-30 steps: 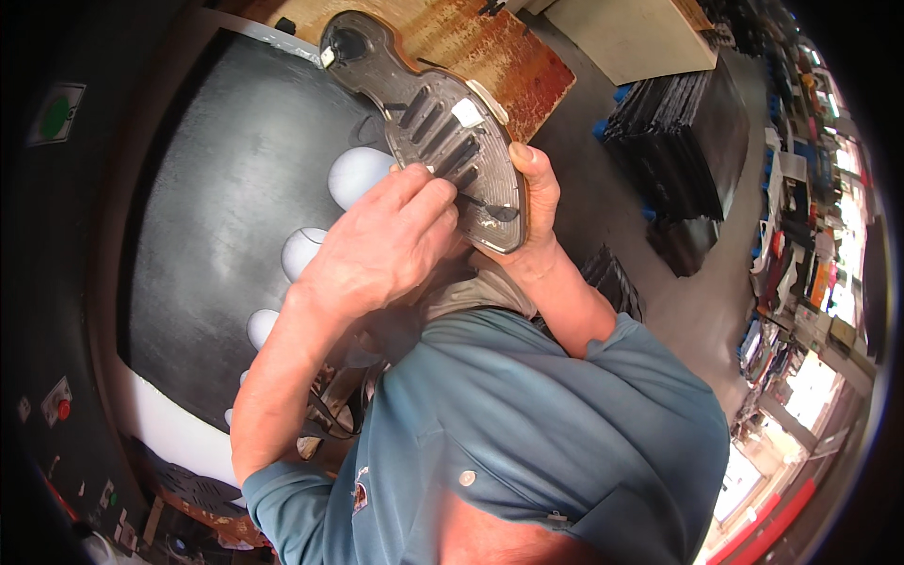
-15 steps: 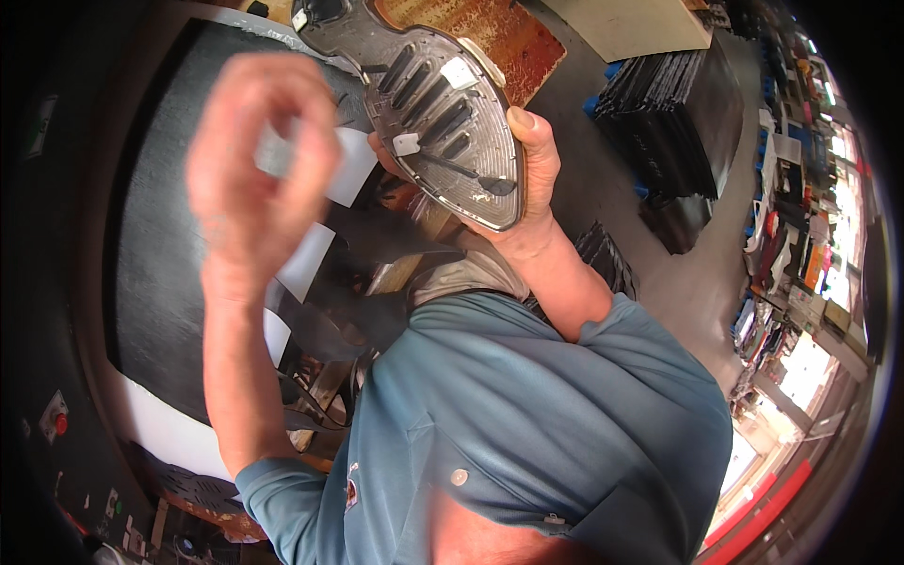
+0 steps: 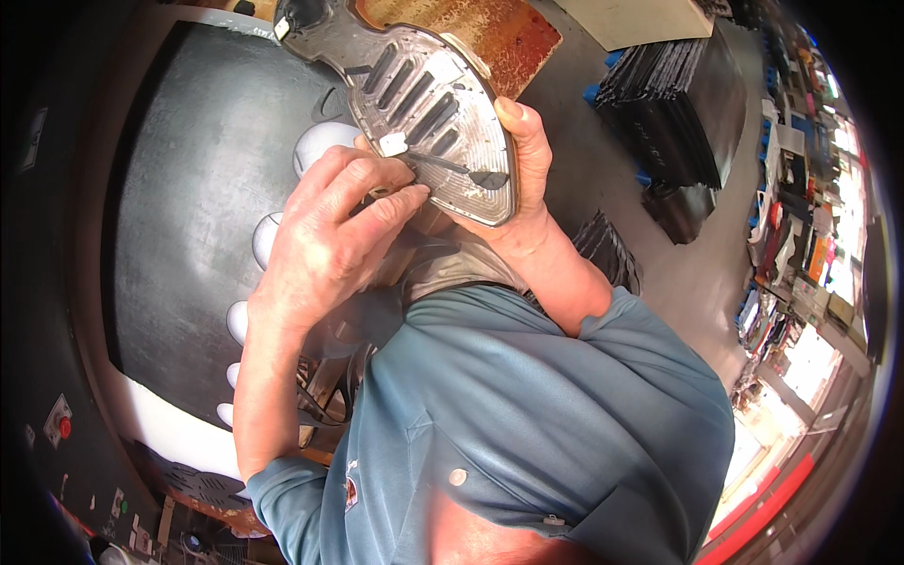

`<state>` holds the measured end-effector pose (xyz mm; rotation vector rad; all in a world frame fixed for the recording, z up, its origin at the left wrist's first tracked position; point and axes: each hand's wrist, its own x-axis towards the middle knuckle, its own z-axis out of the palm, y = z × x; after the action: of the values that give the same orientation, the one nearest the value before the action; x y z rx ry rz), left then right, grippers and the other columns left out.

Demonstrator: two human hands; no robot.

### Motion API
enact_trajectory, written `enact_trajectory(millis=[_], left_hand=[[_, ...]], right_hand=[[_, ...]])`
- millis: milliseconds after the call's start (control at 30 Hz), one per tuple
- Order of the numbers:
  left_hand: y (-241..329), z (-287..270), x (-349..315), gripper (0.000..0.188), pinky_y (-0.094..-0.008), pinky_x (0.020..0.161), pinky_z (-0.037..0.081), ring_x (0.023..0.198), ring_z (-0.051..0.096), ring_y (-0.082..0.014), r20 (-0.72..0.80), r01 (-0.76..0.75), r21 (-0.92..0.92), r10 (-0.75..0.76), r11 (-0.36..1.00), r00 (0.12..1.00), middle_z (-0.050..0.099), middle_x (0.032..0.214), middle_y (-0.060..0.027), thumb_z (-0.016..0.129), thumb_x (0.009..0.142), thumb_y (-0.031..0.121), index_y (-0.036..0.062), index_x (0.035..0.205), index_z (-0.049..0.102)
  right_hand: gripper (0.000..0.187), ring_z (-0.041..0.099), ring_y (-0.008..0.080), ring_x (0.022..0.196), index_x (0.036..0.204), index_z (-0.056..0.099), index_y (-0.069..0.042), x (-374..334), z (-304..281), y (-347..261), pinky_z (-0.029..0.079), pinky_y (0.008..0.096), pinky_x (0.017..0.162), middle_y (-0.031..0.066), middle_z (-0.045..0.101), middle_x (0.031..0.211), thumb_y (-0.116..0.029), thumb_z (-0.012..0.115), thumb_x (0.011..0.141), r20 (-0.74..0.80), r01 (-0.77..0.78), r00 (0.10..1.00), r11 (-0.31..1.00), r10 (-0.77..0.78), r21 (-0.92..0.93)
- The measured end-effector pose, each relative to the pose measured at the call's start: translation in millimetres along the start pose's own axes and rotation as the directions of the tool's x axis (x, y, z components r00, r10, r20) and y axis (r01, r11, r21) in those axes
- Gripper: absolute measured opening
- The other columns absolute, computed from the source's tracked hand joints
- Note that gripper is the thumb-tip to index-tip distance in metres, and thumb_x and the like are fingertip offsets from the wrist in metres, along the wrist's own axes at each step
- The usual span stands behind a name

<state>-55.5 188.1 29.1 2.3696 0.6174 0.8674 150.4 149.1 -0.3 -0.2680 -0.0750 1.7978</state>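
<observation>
My right hand (image 3: 527,155) grips a sole-shaped metal cutting die (image 3: 428,104) by its right edge, thumb on the rim. The die is held tilted, its slotted inner side facing up, with several narrow dark slots and small white pads. At its lower left edge, my left hand (image 3: 334,221) has thumb and fingers bent together in a pinch. Whatever lies between those fingertips is hidden by the hand. Below the left hand spreads a black sheet (image 3: 198,207) with rounded cut-outs along its right side, where white shows through.
A worn brown board (image 3: 523,47) lies beyond the die. On the floor to the right stands a stack of black sheets (image 3: 664,113) with blue parts beside it. A red button (image 3: 64,427) sits on a dark machine panel at the left. Cluttered shelving (image 3: 782,207) lines the far right.
My left hand has come down and right from above the black sheet to the die's lower edge, its fingers closing there. The die has shifted slightly left in my right hand.
</observation>
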Motion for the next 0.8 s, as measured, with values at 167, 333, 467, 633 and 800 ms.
enact_trajectory(millis=[167,333,467,633,800], left_hand=[[-4.4,4.4,-7.0,0.037,-0.0425,0.088,0.061,0.101,0.069,-0.0291,-0.015,-0.038,0.058,0.039,0.998,0.999,0.071,0.11,-0.0087,0.078,0.068,0.001,0.0019,0.105,0.077],[-8.9,-2.8,-8.3,0.033,-0.0414,0.088,0.06,0.101,0.068,-0.0301,0.06,-0.114,0.092,0.109,0.989,0.992,0.069,0.108,-0.0097,0.074,0.069,0.005,0.0005,0.102,0.073],[-5.8,-7.9,-6.8,0.029,-0.0411,0.086,0.059,0.101,0.067,-0.0312,0.133,-0.089,0.085,0.078,0.992,0.988,0.068,0.106,-0.0101,0.072,0.07,0.006,0.0018,0.099,0.069],[-13.7,-33.3,-5.4,0.023,-0.0388,0.08,0.059,0.094,0.069,-0.0307,-0.04,-0.019,-0.037,0.017,0.999,0.999,0.071,0.101,-0.0108,0.078,0.08,-0.004,0.0029,0.1,0.069],[-56.9,-41.3,14.6,0.024,-0.0333,0.094,0.057,0.109,0.071,-0.0197,-0.408,0.431,-0.114,-0.438,0.895,0.801,0.077,0.118,-0.0104,0.066,0.107,0.009,0.0051,0.129,0.075]], right_hand=[[0.068,0.072,0.0307,0.113,0.146,0.054,0.006,-1.6,2.3,4.4,0.06,0.0432,0.101,0.0218,0.07,0.13,-0.044,0.057,0.1,0.041,-0.046,0.998,0.998,0.045,0.032],[0.059,0.073,0.0268,0.112,0.143,0.057,0.005,-4.6,0.1,9.6,0.06,0.0412,0.099,0.0186,0.072,0.127,-0.036,0.059,0.101,-0.057,-0.053,0.997,0.998,0.052,-0.015],[0.059,0.073,0.0256,0.111,0.143,0.057,0.005,-5.2,3.0,12.6,0.06,0.0404,0.097,0.0175,0.073,0.126,-0.036,0.058,0.101,-0.095,-0.082,0.993,0.995,0.077,-0.059],[0.071,0.072,0.03,0.112,0.149,0.052,0.008,-0.7,11.7,11.8,0.059,0.0427,0.1,0.0214,0.07,0.13,-0.04,0.061,0.098,-0.119,-0.046,0.993,0.988,0.028,-0.148],[0.096,0.053,0.0519,0.141,0.164,0.029,0.008,10.7,20.0,-5.5,0.041,0.0603,0.124,0.034,0.043,0.161,-0.046,0.065,0.094,-0.073,-0.017,0.997,0.928,-0.011,-0.372]])
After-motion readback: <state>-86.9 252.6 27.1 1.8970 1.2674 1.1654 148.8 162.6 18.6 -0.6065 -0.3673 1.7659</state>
